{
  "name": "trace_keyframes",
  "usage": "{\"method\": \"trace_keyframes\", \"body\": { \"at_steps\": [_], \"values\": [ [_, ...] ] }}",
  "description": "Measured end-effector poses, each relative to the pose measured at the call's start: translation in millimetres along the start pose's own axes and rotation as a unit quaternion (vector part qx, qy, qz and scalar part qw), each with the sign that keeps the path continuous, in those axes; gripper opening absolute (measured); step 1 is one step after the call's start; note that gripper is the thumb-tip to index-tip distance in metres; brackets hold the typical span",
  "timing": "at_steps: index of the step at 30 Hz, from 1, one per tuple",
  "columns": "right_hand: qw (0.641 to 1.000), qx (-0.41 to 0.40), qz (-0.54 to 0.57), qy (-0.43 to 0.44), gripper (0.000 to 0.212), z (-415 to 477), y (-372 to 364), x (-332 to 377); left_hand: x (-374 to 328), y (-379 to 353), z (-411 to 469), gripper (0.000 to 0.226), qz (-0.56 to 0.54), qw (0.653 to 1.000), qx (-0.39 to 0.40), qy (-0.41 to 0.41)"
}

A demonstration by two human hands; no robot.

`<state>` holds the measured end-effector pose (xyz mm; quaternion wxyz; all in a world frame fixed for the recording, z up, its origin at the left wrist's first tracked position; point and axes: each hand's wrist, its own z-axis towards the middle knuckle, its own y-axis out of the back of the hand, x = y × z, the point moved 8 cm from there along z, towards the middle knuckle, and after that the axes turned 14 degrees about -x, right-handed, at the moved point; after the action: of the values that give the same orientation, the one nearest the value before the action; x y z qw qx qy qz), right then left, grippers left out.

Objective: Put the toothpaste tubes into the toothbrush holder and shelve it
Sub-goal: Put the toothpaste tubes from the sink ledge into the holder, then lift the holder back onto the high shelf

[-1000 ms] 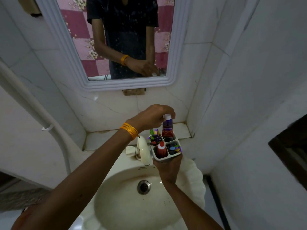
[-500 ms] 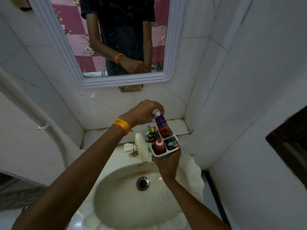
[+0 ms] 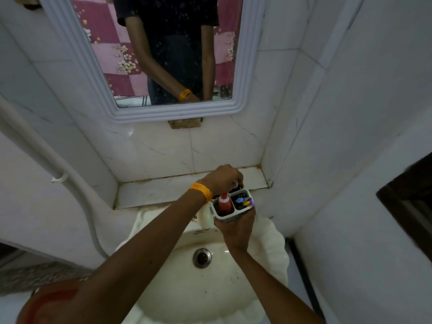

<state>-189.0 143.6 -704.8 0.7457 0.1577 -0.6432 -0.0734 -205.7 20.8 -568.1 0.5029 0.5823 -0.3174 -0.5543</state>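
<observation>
My right hand grips a white toothbrush holder from below, above the sink's back edge. A red toothpaste tube stands cap-up in its near-left compartment. Coloured toothbrush ends show in the near-right compartment. My left hand, with an orange bangle at the wrist, is closed over the white cap of a second tube sunk deep in a far compartment. That tube's body is hidden by the hand and the holder.
A marble shelf runs along the wall just behind the holder, under a white-framed mirror. A white tap stands left of the holder. The cream basin with its drain lies below. A white pipe runs down the left wall.
My left hand has pushed the second tube down into the holder; only its cap still shows. The holder has stayed in my right hand.
</observation>
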Motion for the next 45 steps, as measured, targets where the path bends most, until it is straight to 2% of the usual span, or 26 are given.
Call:
{"method": "trace_keyframes", "body": {
  "at_steps": [3, 7, 13, 16, 19, 22, 24, 30, 35, 40, 45],
  "values": [
    [1.0, -0.006, -0.018, 0.007, 0.127, -1, 2, 1, 1, 13, 4, 0.022, -0.014, 0.999, -0.03, 0.016],
    [1.0, -0.012, -0.005, -0.025, 0.124, 0, 7, 5, 24, 44, -2, 0.026, -0.053, 0.989, -0.127, 0.056],
    [1.0, 0.001, -0.017, -0.022, 0.121, 27, 8, 16, 73, 95, -37, 0.029, -0.064, 0.954, -0.253, 0.145],
    [0.999, -0.029, 0.01, -0.015, 0.123, 39, 22, 56, 83, 129, -51, 0.033, -0.043, 0.936, -0.302, 0.174],
    [0.998, -0.05, 0.031, 0.014, 0.123, 62, 32, 111, 74, 171, -53, 0.027, -0.029, 0.923, -0.356, 0.144],
    [0.995, -0.063, 0.062, 0.046, 0.104, 94, 40, 171, 56, 221, -50, 0.028, -0.021, 0.908, -0.397, 0.131],
    [0.991, -0.069, 0.09, 0.072, 0.099, 108, 53, 216, 43, 256, -47, 0.027, -0.011, 0.896, -0.428, 0.115],
    [0.958, -0.111, 0.207, 0.166, 0.114, 125, 104, 340, -3, 360, -48, 0.024, 0.049, 0.856, -0.514, 0.033],
    [0.936, -0.141, 0.224, 0.232, 0.097, 142, 147, 421, -41, 439, -48, 0.029, 0.122, 0.811, -0.571, -0.029],
    [0.909, -0.165, 0.264, 0.277, 0.094, 143, 191, 505, -90, 514, -46, 0.021, 0.161, 0.77, -0.615, -0.058],
    [0.893, -0.17, 0.291, 0.299, 0.093, 143, 226, 576, -134, 579, -49, 0.025, 0.186, 0.727, -0.656, -0.082]
  ]
}}
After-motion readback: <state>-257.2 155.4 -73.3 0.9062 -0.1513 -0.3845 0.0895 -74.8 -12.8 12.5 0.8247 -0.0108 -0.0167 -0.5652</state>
